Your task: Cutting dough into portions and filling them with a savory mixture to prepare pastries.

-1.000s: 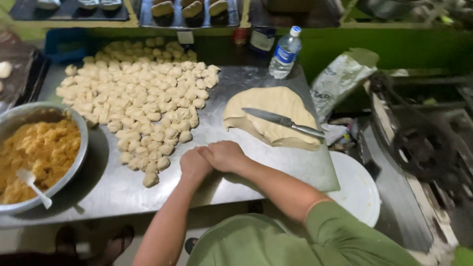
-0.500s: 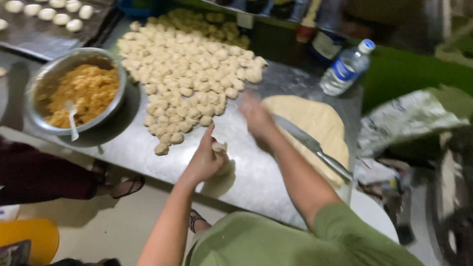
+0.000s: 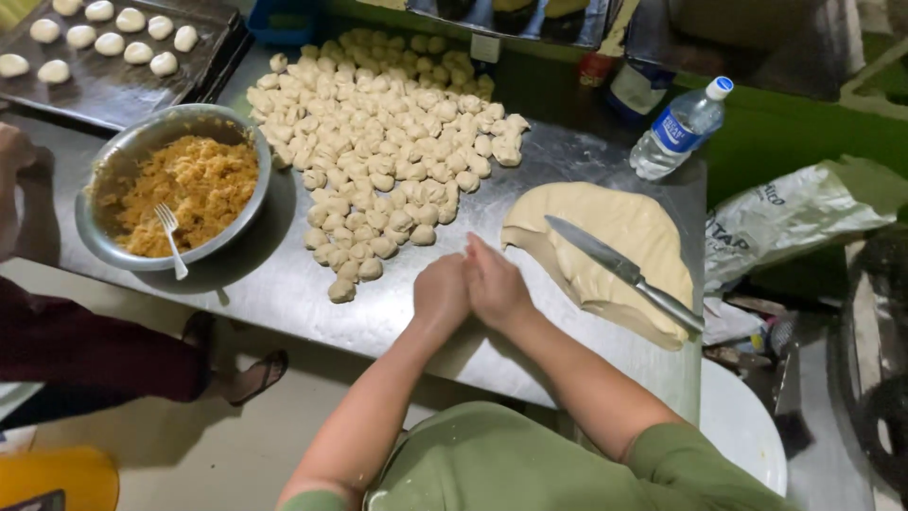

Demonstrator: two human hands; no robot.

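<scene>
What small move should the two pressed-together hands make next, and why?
Probably part the palms and set the piece at the near edge of the pile of dough balls. The left hand and right hand are closed palm to palm, hiding what lies between them; the dough slab with the knife lies beside them.

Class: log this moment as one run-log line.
left hand pressed to right hand | above steel table | dough pieces left | knife on dough sheet

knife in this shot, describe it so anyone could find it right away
On the steel table, look right of the heap of small dough balls to the flat sheet of dough. The knife lies diagonally across it: the only long metal blade there, its handle toward the table's right edge.
</scene>
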